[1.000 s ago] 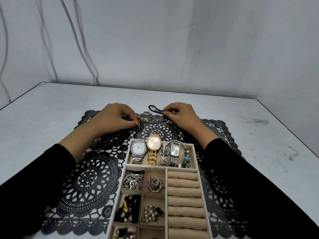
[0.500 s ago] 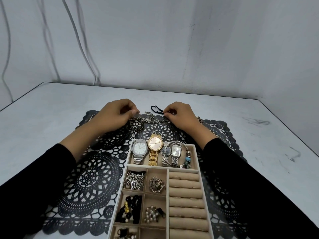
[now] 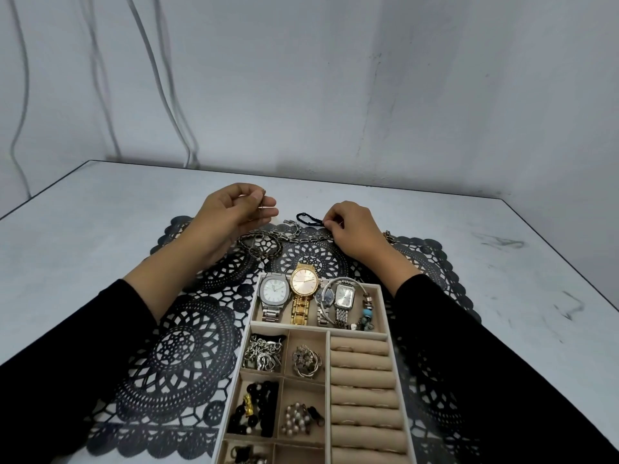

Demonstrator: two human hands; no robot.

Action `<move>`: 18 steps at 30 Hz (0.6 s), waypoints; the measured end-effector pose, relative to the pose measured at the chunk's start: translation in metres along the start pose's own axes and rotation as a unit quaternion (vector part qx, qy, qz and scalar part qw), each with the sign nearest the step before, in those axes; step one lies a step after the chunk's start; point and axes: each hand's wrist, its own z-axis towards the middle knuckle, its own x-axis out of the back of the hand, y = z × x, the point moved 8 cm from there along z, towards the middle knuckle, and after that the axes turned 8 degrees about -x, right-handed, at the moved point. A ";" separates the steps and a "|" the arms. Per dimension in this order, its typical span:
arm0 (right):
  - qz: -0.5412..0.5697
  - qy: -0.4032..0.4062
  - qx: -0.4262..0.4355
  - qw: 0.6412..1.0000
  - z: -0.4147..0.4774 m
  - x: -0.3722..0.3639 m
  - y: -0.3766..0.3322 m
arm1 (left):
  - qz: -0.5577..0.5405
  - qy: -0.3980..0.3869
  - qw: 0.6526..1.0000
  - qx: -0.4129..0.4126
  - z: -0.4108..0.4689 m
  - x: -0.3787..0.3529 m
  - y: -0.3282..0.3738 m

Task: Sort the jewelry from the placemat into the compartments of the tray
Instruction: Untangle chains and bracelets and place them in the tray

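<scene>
A pale bench (image 3: 100, 202) carries everything. On it lies a black lace placemat (image 3: 181, 346), and on the placemat's near half sits the tray (image 3: 301, 328), which is already well stocked. Its far compartment holds watches (image 3: 303, 286), its left-hand small compartments hold chains, beads and pearls, and its right side is a column of ring rolls.

The jewelry still to be sorted lies on the placemat just beyond the tray's far edge. The left hand (image 3: 231, 216) is raised beyond the tray's far left corner, its grip closed thumb to forefinger on a small metal piece (image 3: 263, 197) too small to identify. The right hand (image 3: 351, 229) rests beyond the tray's far right corner, its grip pinching one end of a dark cord (image 3: 306, 217) that loops away to its left.

Between the hands and the tray a silver link chain (image 3: 268, 237) sprawls in loose curves. It looks the heaviest of the loose items, limp and apt to snag on the lace holes or on itself. Gathering it at the middle and lifting straight up should suit it better than dragging it by one end. The cord should be light and soft, and a pinch anywhere on the loop will do. The small piece is probably slippery and easily dropped, so a firm fingertip hold seems wise. A gold piece (image 3: 387, 234) peeks out beyond the tray, just right of the right hand.
</scene>
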 end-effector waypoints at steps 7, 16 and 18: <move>-0.014 0.003 0.012 1.000 -0.001 0.002 -0.001 | 0.007 -0.003 1.000 0.021 -0.001 0.003 -0.005; 0.059 0.054 0.013 0.997 -0.003 0.013 0.002 | -0.044 0.014 0.998 0.047 0.000 0.008 -0.004; 0.081 0.071 0.015 0.994 -0.007 0.018 -0.001 | -0.051 0.016 0.997 0.047 0.001 0.008 -0.002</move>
